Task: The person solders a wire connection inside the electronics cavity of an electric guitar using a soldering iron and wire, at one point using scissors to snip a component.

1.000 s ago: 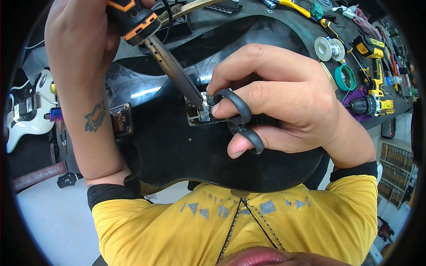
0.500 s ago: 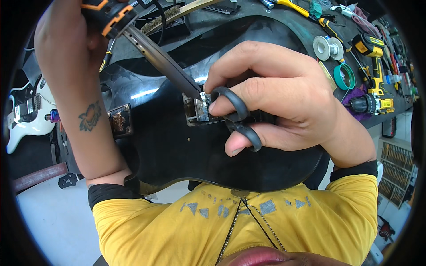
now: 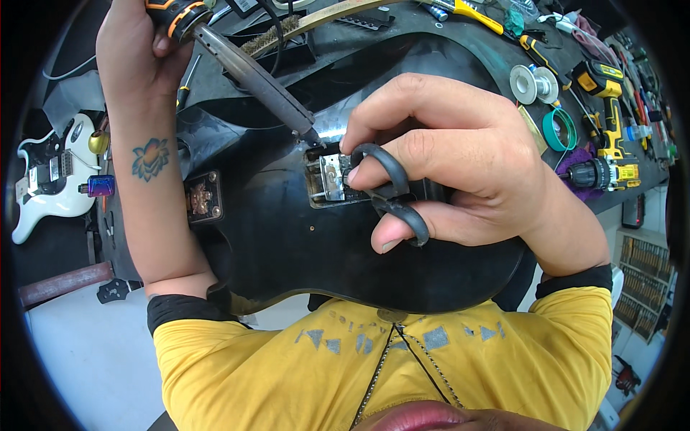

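Observation:
My left hand (image 3: 129, 54) grips an orange-and-black soldering iron (image 3: 251, 75), its tip just above the upper edge of a small cavity in a black guitar body (image 3: 280, 251). A shiny metal block (image 3: 332, 179) sits in that cavity. My right hand (image 3: 467, 158) holds black-looped scissors (image 3: 395, 172), with fingers in the loops; the blades are hidden behind it, and its fingertips are beside the metal block. A plate with coppery parts (image 3: 203, 194) is set in the body near my left forearm.
A white guitar (image 3: 50, 183) lies at left near a roller (image 3: 65, 284). A brush (image 3: 273, 36) lies behind the body. At right are a solder spool (image 3: 523, 84), green tape roll (image 3: 557, 129), yellow drill (image 3: 611, 108) and many hand tools. A slotted rack (image 3: 632, 273) stands lower right.
The soldering iron's tip has risen up and left, off the metal block. My left hand went left, then came back right. My right hand has shifted very slightly.

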Available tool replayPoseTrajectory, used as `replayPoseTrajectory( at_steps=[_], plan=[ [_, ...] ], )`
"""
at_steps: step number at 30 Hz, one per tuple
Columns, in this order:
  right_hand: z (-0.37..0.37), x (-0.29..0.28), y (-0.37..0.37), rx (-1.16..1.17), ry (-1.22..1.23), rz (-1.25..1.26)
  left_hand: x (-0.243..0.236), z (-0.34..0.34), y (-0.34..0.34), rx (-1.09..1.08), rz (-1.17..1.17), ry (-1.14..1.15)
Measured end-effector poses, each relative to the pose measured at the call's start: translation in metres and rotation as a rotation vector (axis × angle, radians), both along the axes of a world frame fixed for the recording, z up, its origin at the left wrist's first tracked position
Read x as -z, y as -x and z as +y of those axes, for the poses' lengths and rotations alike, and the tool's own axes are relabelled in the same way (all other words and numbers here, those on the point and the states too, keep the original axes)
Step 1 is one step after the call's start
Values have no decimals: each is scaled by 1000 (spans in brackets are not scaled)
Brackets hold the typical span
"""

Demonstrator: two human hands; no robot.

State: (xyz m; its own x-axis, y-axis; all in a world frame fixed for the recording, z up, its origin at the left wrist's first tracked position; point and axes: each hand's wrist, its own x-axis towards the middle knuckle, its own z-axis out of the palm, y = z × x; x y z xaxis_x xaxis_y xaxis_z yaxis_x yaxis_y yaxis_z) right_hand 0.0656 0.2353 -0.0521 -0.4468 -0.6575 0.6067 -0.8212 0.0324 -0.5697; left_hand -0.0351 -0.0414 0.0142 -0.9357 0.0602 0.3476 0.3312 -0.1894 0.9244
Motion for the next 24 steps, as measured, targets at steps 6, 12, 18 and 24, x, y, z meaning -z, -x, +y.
replayPoseTrajectory(
  at_steps=[6,12,18,24],
  plan=[
    [1,0,0,6,-12,-8,17,19,-6,-143,140,46],
    [1,1,0,-8,7,0,18,13,-4,-97,206,31],
    [0,4,2,-10,35,9,8,25,-18,-150,169,176],
    [0,15,3,2,92,21,16,9,-15,120,143,128]
  ],
)
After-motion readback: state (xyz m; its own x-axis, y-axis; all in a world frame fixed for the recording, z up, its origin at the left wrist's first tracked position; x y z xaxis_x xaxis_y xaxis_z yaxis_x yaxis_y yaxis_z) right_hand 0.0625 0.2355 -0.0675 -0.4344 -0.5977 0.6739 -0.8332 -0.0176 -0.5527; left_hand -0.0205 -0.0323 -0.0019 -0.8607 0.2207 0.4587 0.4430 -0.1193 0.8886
